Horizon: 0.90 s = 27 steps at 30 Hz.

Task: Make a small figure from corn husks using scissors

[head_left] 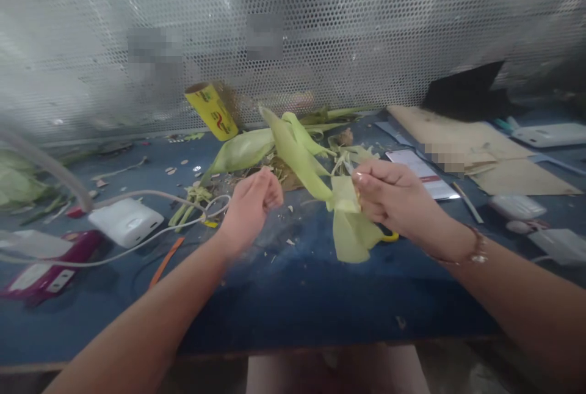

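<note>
My right hand (387, 192) is closed, thumb against fingers, on a pale green corn husk (350, 223) that hangs in a loose, folded shape below it. Just behind the hanging piece, more husks (295, 153) lie in a leafy heap on the blue table (284, 302). My left hand (254, 204) is held apart from the husk, its fingers pinched together; what they hold, if anything, cannot be made out. Part of a yellow loop (390, 237) shows below my right hand, the rest of it hidden.
A yellow cardboard tube (213, 112) leans by the perforated metal panel (320, 21). On the left are a white charger (126, 222) with cables and a magenta power strip (48, 266). A phone (423, 173), brown cardboard (453, 137) and another white charger (561, 244) lie right.
</note>
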Available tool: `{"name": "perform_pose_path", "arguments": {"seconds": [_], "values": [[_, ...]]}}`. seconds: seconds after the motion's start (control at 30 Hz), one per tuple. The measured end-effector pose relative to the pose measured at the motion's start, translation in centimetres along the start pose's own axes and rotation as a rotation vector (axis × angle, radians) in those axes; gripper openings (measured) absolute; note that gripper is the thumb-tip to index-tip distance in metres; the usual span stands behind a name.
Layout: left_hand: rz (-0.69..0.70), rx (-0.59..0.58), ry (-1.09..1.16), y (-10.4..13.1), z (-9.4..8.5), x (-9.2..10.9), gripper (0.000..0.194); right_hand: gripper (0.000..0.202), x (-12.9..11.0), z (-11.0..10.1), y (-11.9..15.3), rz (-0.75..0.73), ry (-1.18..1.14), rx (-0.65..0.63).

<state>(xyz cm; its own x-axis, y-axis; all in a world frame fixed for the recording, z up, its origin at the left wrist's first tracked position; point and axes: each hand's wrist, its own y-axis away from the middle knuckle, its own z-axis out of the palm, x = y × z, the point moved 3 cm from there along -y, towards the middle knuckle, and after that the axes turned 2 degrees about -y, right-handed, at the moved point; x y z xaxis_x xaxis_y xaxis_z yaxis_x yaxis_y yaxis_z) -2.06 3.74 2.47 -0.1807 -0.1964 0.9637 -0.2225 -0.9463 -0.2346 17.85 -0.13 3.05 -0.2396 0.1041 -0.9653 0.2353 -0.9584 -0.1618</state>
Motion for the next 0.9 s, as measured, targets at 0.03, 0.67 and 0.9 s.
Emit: {"name": "perform_pose_path", "arguments": {"seconds": [0.03,0.67,0.9], "values": [[-0.047,-0.019,-0.037,0.0,0.1,-0.5,0.038,0.026,0.3,0.0,-0.1,0.022,0.002,-0.025],[-0.406,-0.308,-0.131,2.3,2.7,-2.3,0.026,0.024,2.8,0.4,-0.3,0.118,0.128,-0.158],[-0.365,-0.349,-0.102,2.5,3.5,-1.8,0.029,0.028,2.6,0.8,0.0,0.109,0.262,-0.173]]}}
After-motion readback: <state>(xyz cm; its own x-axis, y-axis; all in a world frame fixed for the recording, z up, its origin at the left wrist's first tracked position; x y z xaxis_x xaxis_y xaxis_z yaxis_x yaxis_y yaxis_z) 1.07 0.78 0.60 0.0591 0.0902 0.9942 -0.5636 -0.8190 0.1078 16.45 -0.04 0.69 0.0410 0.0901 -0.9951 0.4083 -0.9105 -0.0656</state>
